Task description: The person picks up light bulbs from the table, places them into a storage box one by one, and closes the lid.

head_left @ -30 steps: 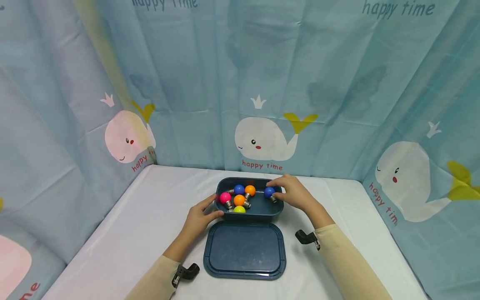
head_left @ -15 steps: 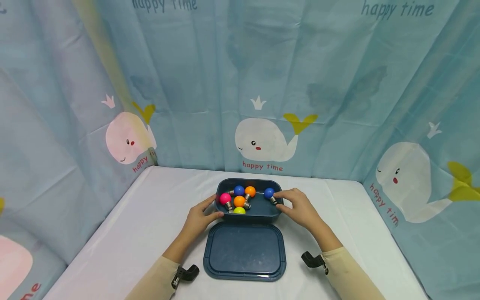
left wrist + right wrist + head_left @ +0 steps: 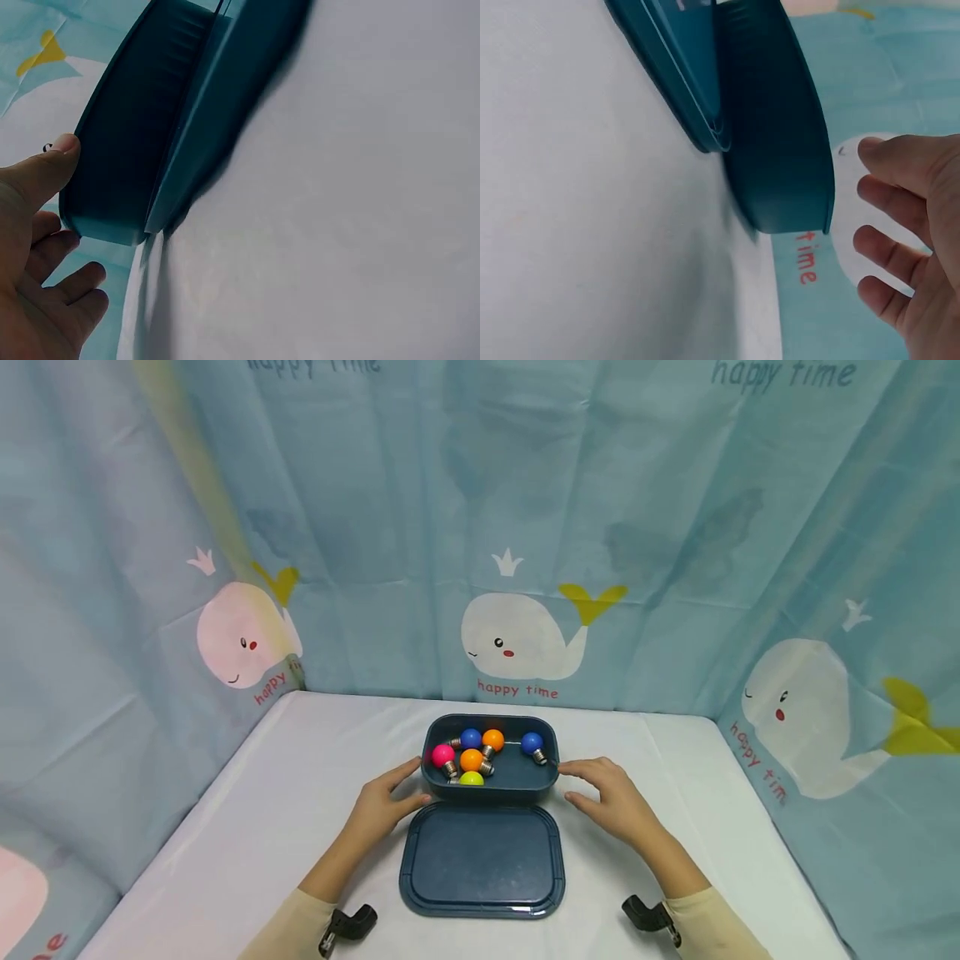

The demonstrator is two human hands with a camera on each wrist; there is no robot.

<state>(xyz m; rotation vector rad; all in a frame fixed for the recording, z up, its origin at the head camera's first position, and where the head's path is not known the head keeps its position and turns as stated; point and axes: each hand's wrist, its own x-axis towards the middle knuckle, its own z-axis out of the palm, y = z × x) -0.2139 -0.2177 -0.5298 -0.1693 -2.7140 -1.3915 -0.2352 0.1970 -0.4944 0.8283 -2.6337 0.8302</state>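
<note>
A dark blue plastic box (image 3: 491, 794) holds several small coloured light bulbs with metal screw bases. Toward its left lie a pink bulb (image 3: 443, 756), a blue bulb (image 3: 471, 738), two orange bulbs (image 3: 472, 761) and a yellow one (image 3: 471, 779). Another blue bulb (image 3: 532, 743) lies alone on the right. My left hand (image 3: 378, 806) is at the box's left end, thumb tip right at the rim in the left wrist view. Beside the right end, my right hand (image 3: 617, 800) has relaxed, spread fingers; the right wrist view shows a gap between them and the box wall (image 3: 787, 172).
The matching dark blue lid (image 3: 482, 860) lies flat on the white tablecloth (image 3: 247, 827), directly in front of the box. A pale blue curtain (image 3: 360, 527) printed with whales hangs behind the table and along both sides.
My right hand has let go of the separate blue bulb, now lying in the box, and drawn back right and toward me. My left hand stays by the box's left end.
</note>
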